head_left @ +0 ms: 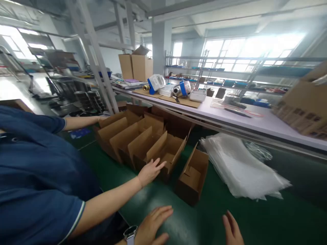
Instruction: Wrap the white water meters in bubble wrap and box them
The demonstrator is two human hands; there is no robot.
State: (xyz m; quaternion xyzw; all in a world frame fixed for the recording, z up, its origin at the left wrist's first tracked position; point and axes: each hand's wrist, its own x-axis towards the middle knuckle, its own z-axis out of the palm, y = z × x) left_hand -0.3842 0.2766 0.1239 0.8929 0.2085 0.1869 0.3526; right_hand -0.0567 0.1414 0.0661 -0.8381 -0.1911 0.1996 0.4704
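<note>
My left hand [152, 224], with a watch on its wrist, hovers over the green table [143, 204] near the front, fingers spread and nothing in them. At the lower right my right hand [232, 228] is partly in the frame, its fingers stretched out and holding nothing. Nearest to both is an open cardboard box [190, 194], standing apart from a row of open cardboard boxes [138, 143] to its left. A co-worker's hand [150, 172] rests against the closest box of that row, and the co-worker's other arm [81, 122] reaches to the row's far end.
A stack of clear bubble-wrap bags [242, 166] lies right of the single box. Behind runs a raised shelf [270, 126] holding flow meters [182, 89] and a large carton [138, 66]. The co-worker [38, 177] stands close on the left. Another carton [304, 102] sits at the right.
</note>
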